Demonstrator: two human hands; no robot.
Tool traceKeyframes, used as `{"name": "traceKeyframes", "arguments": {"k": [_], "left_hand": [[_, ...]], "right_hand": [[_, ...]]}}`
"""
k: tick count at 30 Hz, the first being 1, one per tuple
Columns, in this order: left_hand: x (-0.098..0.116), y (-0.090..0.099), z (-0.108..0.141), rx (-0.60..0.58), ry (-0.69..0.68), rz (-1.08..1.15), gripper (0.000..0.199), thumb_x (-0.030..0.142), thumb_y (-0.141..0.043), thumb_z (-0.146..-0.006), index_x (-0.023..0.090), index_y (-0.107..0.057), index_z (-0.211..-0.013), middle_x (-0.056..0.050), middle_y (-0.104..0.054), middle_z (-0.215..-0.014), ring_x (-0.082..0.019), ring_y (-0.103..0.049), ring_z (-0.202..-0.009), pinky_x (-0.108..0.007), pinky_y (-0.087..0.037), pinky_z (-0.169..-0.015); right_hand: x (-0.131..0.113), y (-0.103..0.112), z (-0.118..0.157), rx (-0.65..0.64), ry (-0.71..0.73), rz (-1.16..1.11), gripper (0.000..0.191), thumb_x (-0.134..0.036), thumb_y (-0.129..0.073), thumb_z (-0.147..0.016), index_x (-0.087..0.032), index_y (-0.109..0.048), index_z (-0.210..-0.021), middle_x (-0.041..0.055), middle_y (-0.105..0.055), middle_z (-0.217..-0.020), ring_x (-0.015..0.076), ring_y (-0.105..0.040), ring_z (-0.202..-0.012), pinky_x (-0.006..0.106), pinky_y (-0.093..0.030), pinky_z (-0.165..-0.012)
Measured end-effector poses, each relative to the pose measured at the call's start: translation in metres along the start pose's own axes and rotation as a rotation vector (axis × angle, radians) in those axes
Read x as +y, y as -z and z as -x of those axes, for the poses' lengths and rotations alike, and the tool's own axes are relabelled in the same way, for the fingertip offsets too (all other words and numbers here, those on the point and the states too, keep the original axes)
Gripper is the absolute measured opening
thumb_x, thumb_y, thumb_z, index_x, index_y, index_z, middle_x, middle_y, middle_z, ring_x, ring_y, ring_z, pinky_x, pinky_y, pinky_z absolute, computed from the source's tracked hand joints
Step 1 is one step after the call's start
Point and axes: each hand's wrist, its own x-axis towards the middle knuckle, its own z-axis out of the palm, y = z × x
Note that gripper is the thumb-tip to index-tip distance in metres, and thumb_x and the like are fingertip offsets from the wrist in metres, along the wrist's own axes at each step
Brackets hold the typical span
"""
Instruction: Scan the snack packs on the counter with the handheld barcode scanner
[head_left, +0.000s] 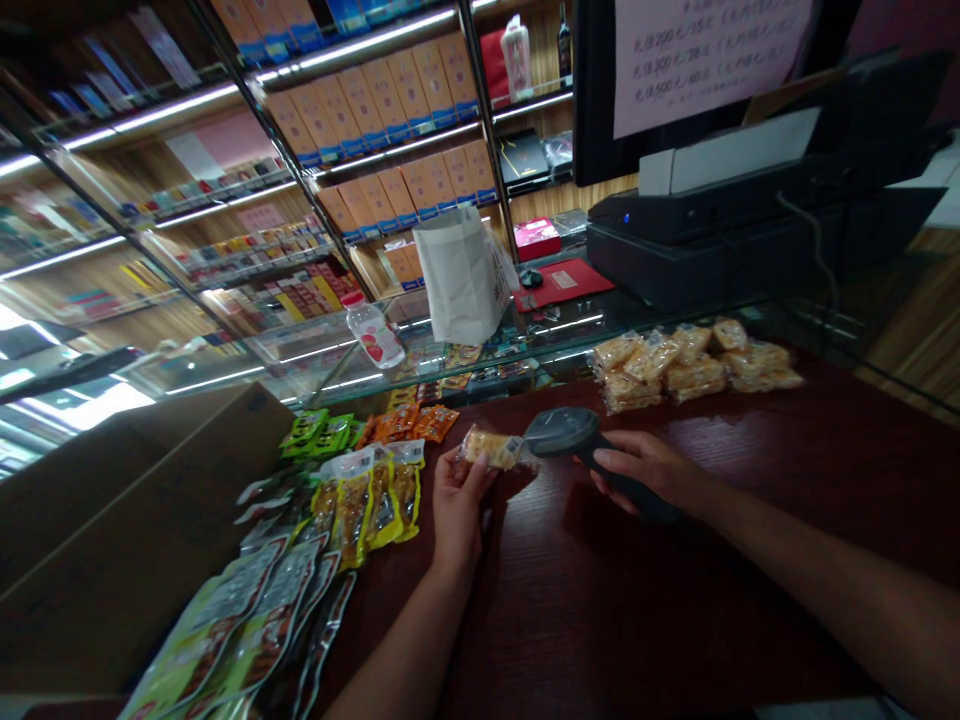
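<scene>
Head view: the left hand [457, 505] pinches a small wrapped snack [491, 448]; the right hand [654, 468] grips a scanner [562, 432].
The left thumb and fingers are closed on the snack's left end; the right hand is wrapped round the scanner's handle. The snack is held above the middle of the desk [555, 620], just left of the scanner's head; whether they touch I cannot tell. It looks light, crisp and likely to crumble, its clear wrapper probably slick, so a gentle pinch by the end or edges should suit. Far right lies a pile of similar packs [675, 368]; to the left are yellow pouches [375, 495], orange packets [409, 422] and green packets [319, 432], beside a box [127, 500]. Farther off stand a bottle [373, 335] and a bag [459, 280].
</scene>
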Motion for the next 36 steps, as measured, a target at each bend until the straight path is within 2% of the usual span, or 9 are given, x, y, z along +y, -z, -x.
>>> {"name": "traceKeyframes", "arguments": {"k": [5, 11, 14, 18, 21, 24, 27, 31, 36], "left_hand": [[0.000, 0.003, -0.002, 0.012, -0.010, -0.047, 0.048, 0.038, -0.081, -0.072, 0.018, -0.054, -0.106, -0.006, -0.068, -0.109, -0.016, -0.068, -0.095, -0.031, -0.057, -0.084], [-0.004, 0.019, -0.018, 0.089, -0.012, -0.253, 0.053, 0.037, -0.070, -0.082, 0.021, -0.041, -0.124, -0.006, -0.068, -0.101, -0.017, -0.070, -0.083, -0.029, -0.058, -0.071], [0.005, 0.020, -0.042, 0.058, -0.041, -0.510, 0.042, 0.034, -0.060, -0.089, 0.018, -0.045, -0.124, -0.008, -0.069, -0.101, -0.018, -0.071, -0.081, -0.030, -0.057, -0.070], [0.026, 0.005, -0.086, -0.019, -0.143, -1.033, 0.038, 0.027, -0.055, -0.092, 0.015, -0.052, -0.127, -0.010, -0.072, -0.104, -0.020, -0.071, -0.090, -0.029, -0.054, -0.078], [0.037, -0.008, -0.115, -0.018, -0.163, -1.193, 0.038, 0.021, -0.059, -0.088, 0.014, -0.056, -0.125, -0.013, -0.073, -0.107, -0.024, -0.070, -0.098, -0.031, -0.051, -0.084], [0.040, -0.015, -0.131, -0.025, -0.179, -1.327, 0.030, 0.019, -0.056, -0.089, 0.013, -0.061, -0.118, -0.016, -0.072, -0.108, -0.027, -0.069, -0.103, -0.035, -0.049, -0.088], [0.036, -0.015, -0.128, -0.050, -0.234, -1.434, 0.028, 0.021, -0.054, -0.090, 0.012, -0.063, -0.115, -0.019, -0.069, -0.114, -0.029, -0.064, -0.113, -0.038, -0.046, -0.096], [0.024, -0.010, -0.108, -0.120, -0.380, -1.560, 0.043, 0.025, -0.057, -0.089, 0.012, -0.056, -0.130, -0.019, -0.055, -0.138, -0.029, -0.049, -0.132, -0.040, -0.036, -0.111], [0.017, 0.000, -0.098, -0.192, -0.440, -1.730, 0.039, 0.017, -0.049, -0.091, 0.013, -0.056, -0.129, -0.017, -0.054, -0.139, -0.028, -0.053, -0.127, -0.039, -0.039, -0.109]], "right_hand": [[-0.001, 0.000, 0.000, 0.002, 0.013, -0.080, 0.042, -0.054, -0.067, -0.086, -0.012, -0.066, -0.093, 0.0015, -0.064, -0.069, 0.0088, -0.055, -0.042, 0.019, -0.036, -0.038], [-0.002, 0.008, -0.002, 0.052, 0.074, -0.200, 0.045, -0.056, -0.065, -0.086, -0.013, -0.067, -0.097, 0.0011, -0.065, -0.066, 0.0077, -0.053, -0.040, 0.018, -0.034, -0.037], [-0.005, 0.010, -0.003, 0.072, 0.105, -0.244, 0.046, -0.057, -0.066, -0.085, -0.012, -0.069, -0.097, 0.0012, -0.065, -0.066, 0.0071, -0.053, -0.039, 0.018, -0.033, -0.037], [-0.008, 0.011, -0.003, 0.081, 0.127, -0.283, 0.048, -0.056, -0.068, -0.085, -0.011, -0.070, -0.101, 0.0017, -0.066, -0.067, 0.0069, -0.054, -0.039, 0.017, -0.032, -0.036], [-0.008, 0.010, -0.003, 0.078, 0.132, -0.302, 0.046, -0.055, -0.068, -0.085, -0.011, -0.071, -0.101, 0.0021, -0.067, -0.067, 0.0072, -0.054, -0.039, 0.017, -0.033, -0.036], [-0.008, 0.011, -0.003, 0.080, 0.138, -0.323, 0.044, -0.053, -0.068, -0.086, -0.011, -0.071, -0.099, 0.0025, -0.067, -0.066, 0.0075, -0.054, -0.039, 0.017, -0.033, -0.035], [-0.008, 0.013, -0.004, 0.091, 0.148, -0.349, 0.042, -0.052, -0.066, -0.088, -0.012, -0.071, -0.101, 0.0024, -0.067, -0.067, 0.0077, -0.054, -0.039, 0.017, -0.033, -0.035], [-0.010, 0.018, -0.005, 0.114, 0.168, -0.391, 0.042, -0.052, -0.066, -0.088, -0.013, -0.071, -0.102, 0.0019, -0.067, -0.068, 0.0076, -0.054, -0.040, 0.017, -0.035, -0.036], [-0.014, 0.021, -0.006, 0.140, 0.189, -0.435, 0.043, -0.052, -0.067, -0.086, -0.012, -0.071, -0.101, 0.0022, -0.067, -0.067, 0.0081, -0.053, -0.038, 0.018, -0.035, -0.036]]}}
